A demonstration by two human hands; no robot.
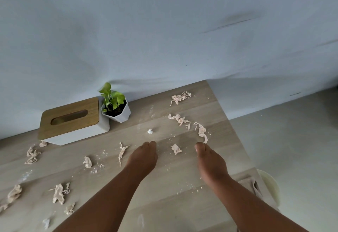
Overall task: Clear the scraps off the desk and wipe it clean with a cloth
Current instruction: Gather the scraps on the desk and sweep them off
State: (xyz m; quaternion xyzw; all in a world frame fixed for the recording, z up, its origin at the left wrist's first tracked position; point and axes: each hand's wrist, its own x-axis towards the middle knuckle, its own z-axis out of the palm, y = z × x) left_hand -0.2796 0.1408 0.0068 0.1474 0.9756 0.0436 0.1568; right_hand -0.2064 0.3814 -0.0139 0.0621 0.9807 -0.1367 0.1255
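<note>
Across the lower half of the view, a pale wooden counter (182, 191) is seen set against a grey-blue wall (164, 30), with a light floor (292, 140) to its right. At the far left, a white tissue box (73, 122) with a wooden lid is placed beside a small potted plant (116, 107) in a white faceted pot. At the near right edge, a beige cloth (254, 186) is draped on the counter, and a pale round bin (270, 186) is partly seen below it. Both forearms are stretched forward over the middle of the counter: the left hand (143, 156) and the right hand (210, 160) are held palm down, fingers straight and close together, nothing gripped. Whether the fingertips touch the surface cannot be told. Pinkish crumpled scraps (180, 119) are scattered widely, several far right, one small scrap (176, 149) between the hands, and more at the near left. A tiny white wad (150, 131) and pale crumbs (95, 170) are strewn around them.
</note>
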